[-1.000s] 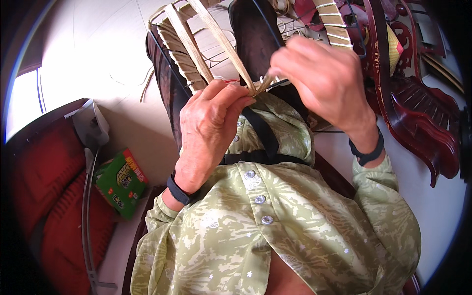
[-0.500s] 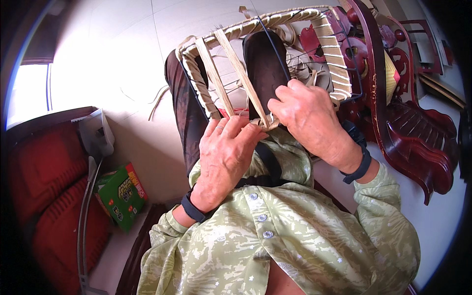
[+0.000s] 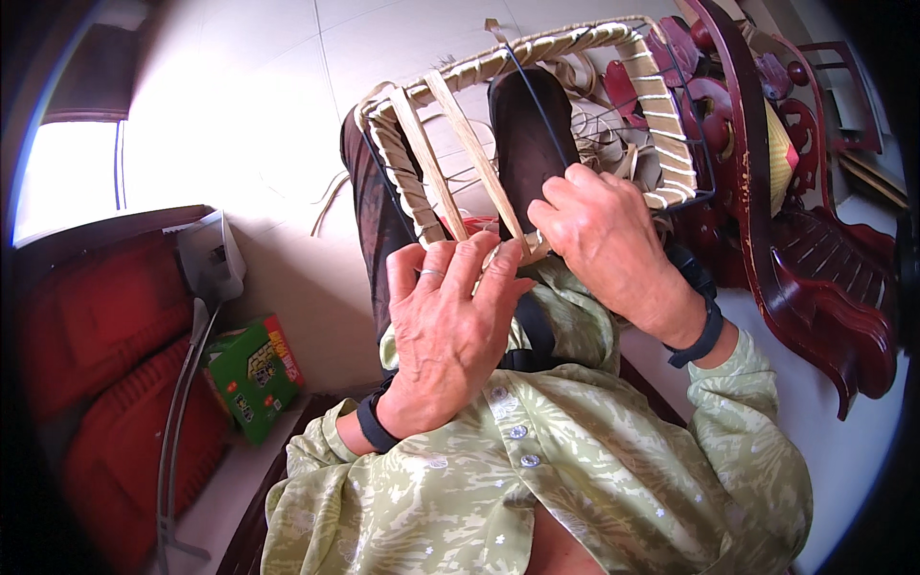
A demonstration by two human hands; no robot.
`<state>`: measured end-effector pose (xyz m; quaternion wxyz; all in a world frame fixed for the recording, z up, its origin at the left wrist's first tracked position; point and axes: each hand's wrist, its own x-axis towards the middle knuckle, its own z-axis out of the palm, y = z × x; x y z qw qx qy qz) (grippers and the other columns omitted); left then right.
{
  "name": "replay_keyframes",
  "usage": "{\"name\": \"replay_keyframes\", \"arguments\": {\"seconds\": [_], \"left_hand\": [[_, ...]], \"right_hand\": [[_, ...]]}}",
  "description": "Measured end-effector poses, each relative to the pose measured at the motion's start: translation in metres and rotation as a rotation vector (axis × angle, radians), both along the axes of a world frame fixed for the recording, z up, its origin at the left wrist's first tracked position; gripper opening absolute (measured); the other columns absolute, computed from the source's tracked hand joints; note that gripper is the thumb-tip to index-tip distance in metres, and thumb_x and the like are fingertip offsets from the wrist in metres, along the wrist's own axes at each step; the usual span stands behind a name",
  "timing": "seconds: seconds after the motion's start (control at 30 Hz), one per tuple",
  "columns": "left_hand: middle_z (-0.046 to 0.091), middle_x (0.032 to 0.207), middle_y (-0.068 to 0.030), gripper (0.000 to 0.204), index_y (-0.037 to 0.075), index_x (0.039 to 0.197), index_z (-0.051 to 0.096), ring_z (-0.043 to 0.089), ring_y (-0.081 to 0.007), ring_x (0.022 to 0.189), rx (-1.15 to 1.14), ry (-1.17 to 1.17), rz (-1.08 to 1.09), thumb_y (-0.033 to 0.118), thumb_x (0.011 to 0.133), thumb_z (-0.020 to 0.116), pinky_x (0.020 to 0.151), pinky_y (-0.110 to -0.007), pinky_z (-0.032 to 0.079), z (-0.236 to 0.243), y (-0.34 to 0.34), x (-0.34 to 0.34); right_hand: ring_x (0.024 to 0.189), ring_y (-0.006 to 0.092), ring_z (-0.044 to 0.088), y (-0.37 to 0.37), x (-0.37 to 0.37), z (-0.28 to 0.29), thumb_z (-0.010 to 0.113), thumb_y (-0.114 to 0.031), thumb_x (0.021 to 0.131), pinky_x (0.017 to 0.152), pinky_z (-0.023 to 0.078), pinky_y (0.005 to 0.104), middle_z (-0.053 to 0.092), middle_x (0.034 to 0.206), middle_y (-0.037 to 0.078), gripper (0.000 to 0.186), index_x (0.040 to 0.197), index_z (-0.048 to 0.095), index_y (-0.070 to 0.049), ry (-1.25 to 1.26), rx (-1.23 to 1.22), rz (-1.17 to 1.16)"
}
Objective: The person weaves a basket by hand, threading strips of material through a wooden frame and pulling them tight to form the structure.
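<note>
Two hands [image 3: 446,326] [image 3: 613,251], frame [image 3: 668,125], tiled floor [image 3: 273,144], carved furniture [image 3: 810,287]

The left hand [image 3: 446,326] hides part of the near edge of the frame [image 3: 575,40]; the right hand's [image 3: 613,240] fingertips are mostly hidden; the lower picture edge crops the shirt [image 3: 412,498].

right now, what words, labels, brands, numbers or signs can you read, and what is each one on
Green box: pale printed marks on its green face, too small and blurred to read.
Red end of the box: yellow and white lettering, also too blurred to read.
Wrapped frame and pale strips: no text seen.
</note>
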<state>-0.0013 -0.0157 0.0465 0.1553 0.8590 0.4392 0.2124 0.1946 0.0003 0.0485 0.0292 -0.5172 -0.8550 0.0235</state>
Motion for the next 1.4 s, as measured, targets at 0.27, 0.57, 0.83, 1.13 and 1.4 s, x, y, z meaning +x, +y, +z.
{"name": "replay_keyframes", "arguments": {"seconds": [0.27, 0.57, 0.83, 1.13, 1.4], "left_hand": [[0.07, 0.092, -0.0058, 0.015, 0.01, 0.103, 0.069, 0.067, -0.0232, 0.083, -0.087, -0.165, 0.183, 0.012, 0.088, 0.072, 0.074, -0.037, 0.048, -0.016, 0.053, -0.003], [0.067, 0.112, -0.0042, 0.032, 0.008, 0.111, 0.068, 0.063, -0.0266, 0.093, -0.135, -0.189, -0.183, 0.015, 0.081, 0.078, 0.085, -0.038, 0.048, -0.016, 0.015, 0.016], [0.067, 0.105, -0.0096, 0.021, 0.003, 0.104, 0.067, 0.066, -0.0327, 0.09, -0.216, -0.216, -0.287, 0.001, 0.084, 0.069, 0.077, -0.04, 0.054, -0.032, 0.025, 0.02], [0.064, 0.093, -0.0156, 0.01, -0.003, 0.095, 0.066, 0.066, -0.0361, 0.081, -0.529, -0.16, -0.317, 0.0, 0.086, 0.067, 0.072, -0.041, 0.053, -0.024, 0.042, 0.027], [0.061, 0.095, -0.0142, 0.014, 0.001, 0.099, 0.063, 0.065, -0.0382, 0.083, -0.495, -0.234, -0.322, 0.003, 0.086, 0.068, 0.069, -0.046, 0.052, -0.029, 0.037, 0.024]], "right_hand": [[0.086, 0.0211, 0.06, -0.001, -0.001, -0.002, 0.065, -0.01, 0.075, 0.07, 0.051, 0.0343, 0.058, 0.079, 0.004, 0.002, 0.075, 0.063, -0.01, 0.014, 0.027, -0.005], [0.084, 0.0207, 0.061, 0.002, 0.003, -0.005, 0.067, -0.014, 0.079, 0.075, 0.051, 0.0353, 0.062, 0.078, 0.004, 0.004, 0.077, 0.067, -0.01, 0.031, 0.023, -0.013], [0.093, 0.0195, 0.062, 0.006, 0.017, 0.017, 0.077, -0.014, 0.077, 0.087, 0.044, 0.0379, 0.066, 0.091, 0.001, 0.012, 0.083, 0.07, -0.007, 0.287, 0.366, -0.032], [0.064, 0.0205, 0.07, -0.091, -0.012, -0.034, 0.081, -0.01, 0.083, 0.06, 0.054, 0.0317, 0.071, 0.076, 0.01, 0.04, 0.119, 0.066, -0.006, 1.057, -0.143, -0.717], [0.066, 0.0158, 0.062, -0.084, 0.006, -0.029, 0.072, -0.008, 0.09, 0.059, 0.048, 0.033, 0.064, 0.079, 0.011, 0.008, 0.091, 0.068, -0.001, 0.891, -0.201, -0.561]]}}
